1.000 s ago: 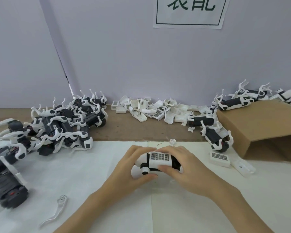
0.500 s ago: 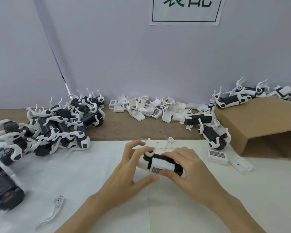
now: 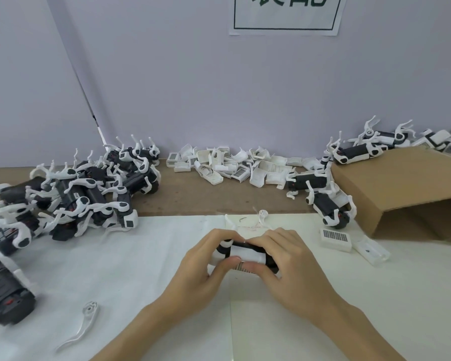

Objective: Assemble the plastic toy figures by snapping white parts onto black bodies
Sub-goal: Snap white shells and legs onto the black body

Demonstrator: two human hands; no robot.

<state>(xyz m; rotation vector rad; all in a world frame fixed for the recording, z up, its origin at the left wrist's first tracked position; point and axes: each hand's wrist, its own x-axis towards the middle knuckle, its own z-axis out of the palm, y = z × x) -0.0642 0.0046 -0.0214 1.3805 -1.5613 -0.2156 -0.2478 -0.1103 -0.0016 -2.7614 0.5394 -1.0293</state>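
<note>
Both hands meet over the near middle of the white sheet [image 3: 141, 256] covering the table, and between them sits a small black plastic toy body with a white snap-on shell [image 3: 246, 252]. The left hand [image 3: 208, 267] curls round its left end, thumb pressed up against the near edge, fingers over the top. The right hand [image 3: 284, 259] grips the right end in the same way — thumb below, fingers hooked over the far side — so the figure is held just above the sheet.

A loose white curved plastic leg piece [image 3: 82, 325] lies on the sheet at near left. A heap of finished black-and-white figures [image 3: 84, 194] fills the far left, and a pile of loose white shells [image 3: 235, 168] lies along the far wall. At far right a brown cardboard box [image 3: 406, 188] lies on its side — more figures rest on and beside it.
</note>
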